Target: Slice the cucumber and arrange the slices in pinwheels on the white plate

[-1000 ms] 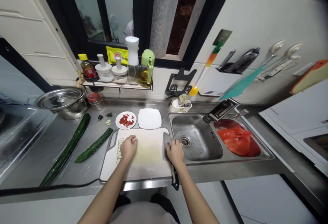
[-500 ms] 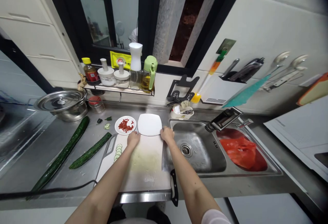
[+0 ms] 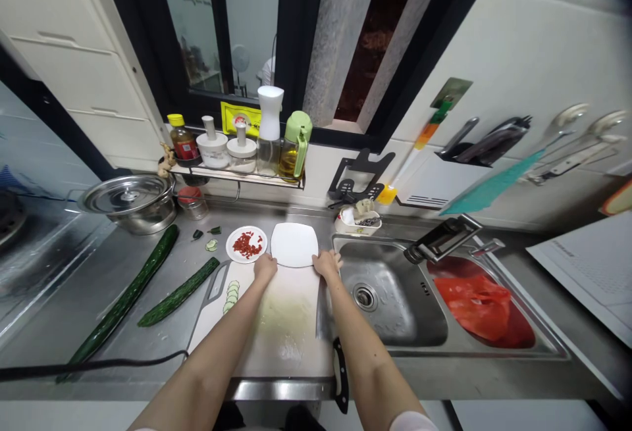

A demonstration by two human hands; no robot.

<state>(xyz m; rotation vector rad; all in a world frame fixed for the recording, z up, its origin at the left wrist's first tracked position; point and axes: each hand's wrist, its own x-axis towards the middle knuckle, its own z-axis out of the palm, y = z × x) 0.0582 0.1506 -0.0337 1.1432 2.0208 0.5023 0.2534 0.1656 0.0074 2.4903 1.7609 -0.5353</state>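
Note:
A white square plate with rounded corners (image 3: pixel 295 245) lies at the far edge of the cutting board. My left hand (image 3: pixel 265 268) grips its near left corner, the fingers closed. At the near right corner my right hand (image 3: pixel 326 264) has thumb and fingers on the rim, with some other fingers sticking out towards the sink. Left of the plate sits a round white plate (image 3: pixel 230 251) with chopped red pieces (image 3: pixel 247 245). Several overlapping cucumber slices (image 3: pixel 231 296) rest on the pale cutting board (image 3: pixel 296 312). A black-handled knife (image 3: pixel 340 372) lies by the board's right edge.
Two long cucumbers, one whole (image 3: pixel 128 293) and one shorter (image 3: pixel 178 294), lie on the counter at left. A lidded steel pot (image 3: pixel 143 210) stands behind them. To the right are the sink (image 3: pixel 395 306) and a red bag (image 3: pixel 476 306). Condiment bottles (image 3: pixel 296 148) line a shelf.
The view has shifted slightly. Both hands stay at the plate's near corners, and the fingers of my right hand now stick out more to the right.

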